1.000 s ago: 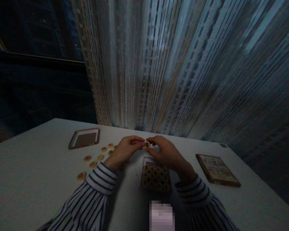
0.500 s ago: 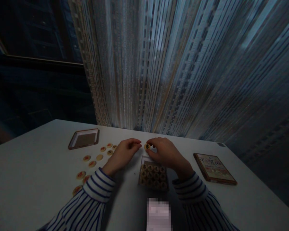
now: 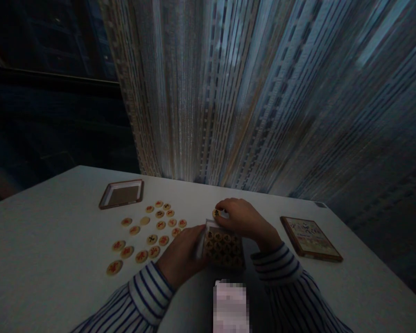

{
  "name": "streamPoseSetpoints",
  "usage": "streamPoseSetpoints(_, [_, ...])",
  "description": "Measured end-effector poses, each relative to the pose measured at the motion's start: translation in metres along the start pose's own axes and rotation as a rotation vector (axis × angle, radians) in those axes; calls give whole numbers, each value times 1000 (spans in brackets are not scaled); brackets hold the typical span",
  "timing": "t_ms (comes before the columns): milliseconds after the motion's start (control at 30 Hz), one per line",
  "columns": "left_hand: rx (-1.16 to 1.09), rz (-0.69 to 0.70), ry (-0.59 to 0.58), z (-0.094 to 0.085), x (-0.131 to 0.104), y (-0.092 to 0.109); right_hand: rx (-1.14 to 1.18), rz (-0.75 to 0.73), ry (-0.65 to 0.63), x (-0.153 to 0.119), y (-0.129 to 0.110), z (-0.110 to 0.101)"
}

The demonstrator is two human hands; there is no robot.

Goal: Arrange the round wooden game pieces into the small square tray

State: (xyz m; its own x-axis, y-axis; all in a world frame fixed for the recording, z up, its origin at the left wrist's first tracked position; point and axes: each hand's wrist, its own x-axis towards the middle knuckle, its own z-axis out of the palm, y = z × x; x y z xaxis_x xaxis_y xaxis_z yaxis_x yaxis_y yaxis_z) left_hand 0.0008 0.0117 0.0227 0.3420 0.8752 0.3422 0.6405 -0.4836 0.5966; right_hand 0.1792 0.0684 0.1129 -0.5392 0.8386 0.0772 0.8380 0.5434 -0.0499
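Observation:
Between my hands is a small box (image 3: 225, 250) with rows of round wooden pieces marked in black; its far strip shows bare bottom. My left hand (image 3: 184, 255) is against the box's left side, gripping its wall. Over the box's far edge, my right hand (image 3: 244, 221) pinches one round piece (image 3: 216, 213) with a black character between thumb and fingers. Left of the box, several loose round pieces (image 3: 163, 240) lie scattered on the white table, most with red marks, some with black, and one plain.
A shallow open lid or tray (image 3: 122, 194) lies at the back left. On the right rests a flat box with a printed cover (image 3: 312, 238). A pixelated pink object (image 3: 230, 307) is at the near edge. String curtains (image 3: 208, 92) hang behind the table (image 3: 55, 222).
My left hand has come nearer and down onto the box's left side, uncovering more loose pieces. My right hand still holds its piece, now slightly further right, by the box's far edge.

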Motion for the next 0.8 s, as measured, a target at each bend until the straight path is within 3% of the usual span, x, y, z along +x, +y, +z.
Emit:
streamPoseSetpoints(500, [-26, 12, -89, 5, 1, -5, -27, -61, -145, 8, 2, 20])
streamPoseSetpoints(800, [-55, 4, -100, 4, 1, -4, -29, -99, -155, 10, 4, 28])
